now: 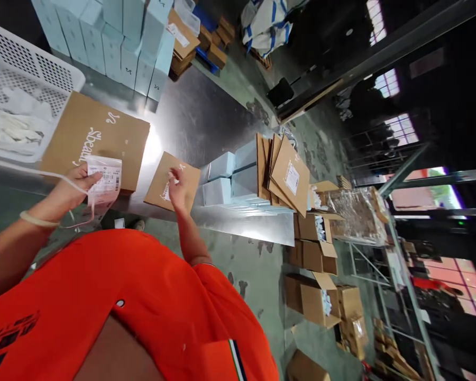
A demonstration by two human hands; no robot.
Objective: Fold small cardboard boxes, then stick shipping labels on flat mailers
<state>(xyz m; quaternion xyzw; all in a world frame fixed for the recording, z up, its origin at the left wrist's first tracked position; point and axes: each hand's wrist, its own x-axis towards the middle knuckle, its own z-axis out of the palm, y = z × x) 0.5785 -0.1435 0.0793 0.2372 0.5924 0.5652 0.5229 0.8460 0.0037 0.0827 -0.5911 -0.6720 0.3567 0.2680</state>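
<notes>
My left hand (pixel 73 188) is closed on a strip of printed shipping labels (pixel 106 180), pinched at its upper left edge. The strip hangs in front of a large brown cardboard box (pixel 103 129) with white lettering. To the right, my right hand (pixel 177 190) is over a smaller flat cardboard box (pixel 153 191) on the metal table. Its fingers are curled together; a small pale spot shows between them, too small to name. Whether the hand touches the box is unclear.
A white perforated basket (pixel 49 69) with pale crumpled material stands at left. Light-blue boxes (pixel 113 50) are stacked at the table's far edge. More blue boxes (pixel 218 191) and labelled flat cartons (pixel 287 172) occupy the right end. Open cartons (pixel 311 301) stand beyond on the floor.
</notes>
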